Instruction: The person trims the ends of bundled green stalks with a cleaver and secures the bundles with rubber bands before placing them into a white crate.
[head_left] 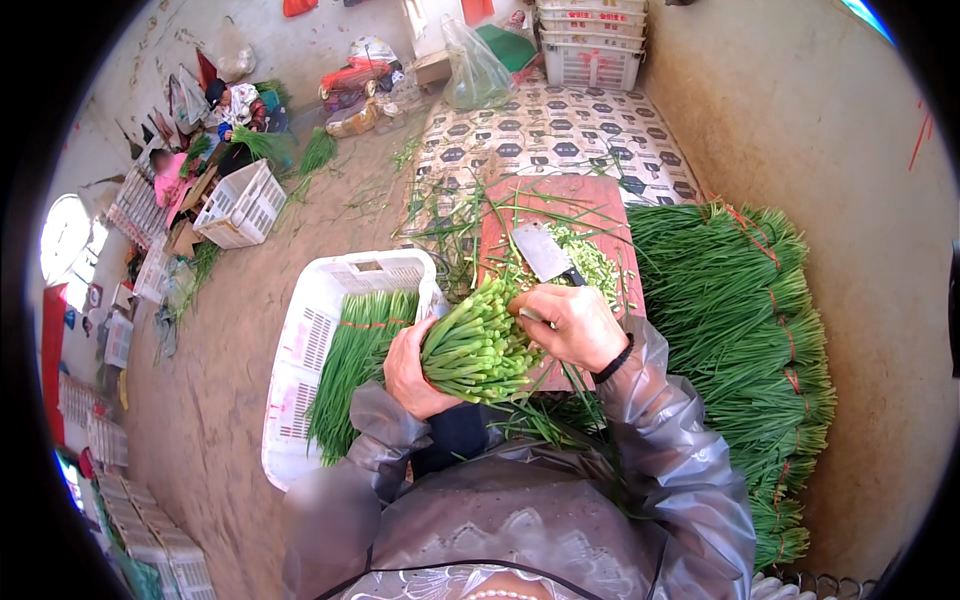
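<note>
My left hand (408, 372) is wrapped round a thick bundle of green chive stalks (478, 345), its pale cut ends turned up and to the right. At the bundle's right edge my right hand (575, 325) is closed, thumb and fingertips pinched together by the stalk ends. What it pinches, if anything, is too small to make out. Just beyond my right hand a cleaver (540, 252) lies on a reddish chopping board (590, 192), its dark handle partly behind my knuckles. Short chopped stalk ends (592, 262) are heaped around the blade.
Left of me stands a white plastic crate (282, 400) with tied chives (355, 340) inside. Several banded bundles (740, 330) are stacked along the right wall. Patterned sheeting (560, 130) covers the floor beyond the board. Two people (240, 105) sit at the far left, near another crate (240, 208).
</note>
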